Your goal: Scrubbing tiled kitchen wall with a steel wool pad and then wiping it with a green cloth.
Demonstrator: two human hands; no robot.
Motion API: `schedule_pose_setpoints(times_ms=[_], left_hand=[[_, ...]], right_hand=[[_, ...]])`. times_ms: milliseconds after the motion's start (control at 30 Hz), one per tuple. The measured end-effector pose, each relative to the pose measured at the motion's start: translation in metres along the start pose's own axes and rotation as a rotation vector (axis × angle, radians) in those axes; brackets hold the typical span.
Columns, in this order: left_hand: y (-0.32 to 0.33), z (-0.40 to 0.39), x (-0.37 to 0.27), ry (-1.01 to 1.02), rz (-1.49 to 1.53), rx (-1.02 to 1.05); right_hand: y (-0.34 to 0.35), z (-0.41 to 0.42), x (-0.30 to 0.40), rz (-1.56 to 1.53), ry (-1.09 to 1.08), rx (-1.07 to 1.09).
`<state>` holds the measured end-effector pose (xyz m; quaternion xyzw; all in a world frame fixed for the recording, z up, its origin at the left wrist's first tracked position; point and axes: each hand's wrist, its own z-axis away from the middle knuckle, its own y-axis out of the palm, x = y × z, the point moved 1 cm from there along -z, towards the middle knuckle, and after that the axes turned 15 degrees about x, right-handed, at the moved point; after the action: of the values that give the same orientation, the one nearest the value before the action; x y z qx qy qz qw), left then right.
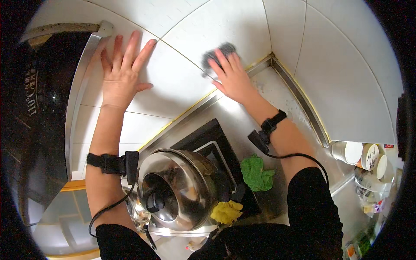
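My left hand (125,71) rests with fingers spread against the white tiled wall (182,78), beside the metal edge of a black appliance, and holds nothing. My right hand (230,71) presses a dark grey scouring pad (218,58) to the tiles near the wall's corner; its outline is blurred. Below, a stainless steel pot with a lid (188,191) stands by a black cooktop (208,136). A crumpled green cloth (256,173) lies right of the cooktop, and a yellow cloth (227,212) lies beside the pot. Both forearms wear black straps with cables.
The black glossy appliance (35,97) borders the left side. A raised metal rim (300,97) runs along the counter at the wall's foot. White tubs (352,152) and plastic bags (372,188) stand at the right. A black-handled utensil (149,237) lies below the pot.
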<state>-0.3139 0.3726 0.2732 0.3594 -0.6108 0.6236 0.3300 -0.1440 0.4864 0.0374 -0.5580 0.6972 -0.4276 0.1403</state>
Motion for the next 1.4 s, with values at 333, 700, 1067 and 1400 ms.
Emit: schedule_pose_setpoints(times_ms=[333, 700, 1067, 1400], left_hand=[[0.005, -0.004, -0.004, 0.001, 0.033, -0.016], [-0.002, -0.007, -0.009, 0.001, 0.036, -0.04], [-0.001, -0.007, -0.008, 0.005, -0.006, 0.002], [-0.004, -0.007, -0.009, 0.01, 0.007, 0.037]], right_hand=[[-0.045, -0.054, 0.01, 0.017, 0.057, -0.217], [-0.011, -0.003, -0.009, 0.057, 0.114, -0.123], [-0.044, -0.043, -0.004, 0.025, 0.08, -0.276], [-0.062, -0.051, 0.002, 0.014, 0.091, -0.269]])
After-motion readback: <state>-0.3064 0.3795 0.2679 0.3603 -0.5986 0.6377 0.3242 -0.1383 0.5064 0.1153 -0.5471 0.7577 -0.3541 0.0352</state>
